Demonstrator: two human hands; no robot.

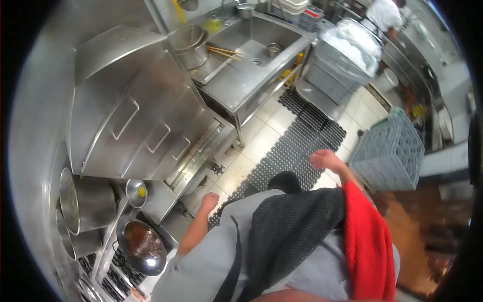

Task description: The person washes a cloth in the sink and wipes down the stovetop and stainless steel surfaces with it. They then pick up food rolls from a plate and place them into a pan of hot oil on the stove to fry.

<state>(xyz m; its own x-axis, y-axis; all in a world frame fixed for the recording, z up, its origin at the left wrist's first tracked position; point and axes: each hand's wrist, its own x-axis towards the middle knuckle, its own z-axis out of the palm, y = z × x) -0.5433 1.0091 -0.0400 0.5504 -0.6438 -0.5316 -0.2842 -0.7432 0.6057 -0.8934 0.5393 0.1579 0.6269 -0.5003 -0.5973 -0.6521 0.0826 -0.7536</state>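
Viewing from the head camera, locate both bare hands at the front of the body, well apart. The left hand (210, 202) is at the end of a lowered forearm, fingers loosely curled; whether anything lies inside the curl cannot be told. It is near the edge of the black perforated floor mat (266, 168). The right hand (323, 159) extends over the same mat, its fingers partly bent; its palm side is hidden, so any grip cannot be confirmed. The grey crate (382, 166) stands on the floor to the right of this hand, apart from it; faint marks on its side are too blurred to read.

A red cloth (367, 241) hangs beside the right arm, against a black mesh garment (297, 216). At lower left, a wok (143, 246) sits on the range, near a small steel bowl (135, 194) containing something yellow. Above these is a steel cover (136, 105) with three handles. Beyond it, wooden sticks (225, 53) lie at the steel sink (229, 89). Right of the sink stands a grey bin (329, 75) with a clear liner (347, 45). A person in white (385, 17) is visible behind the bin.
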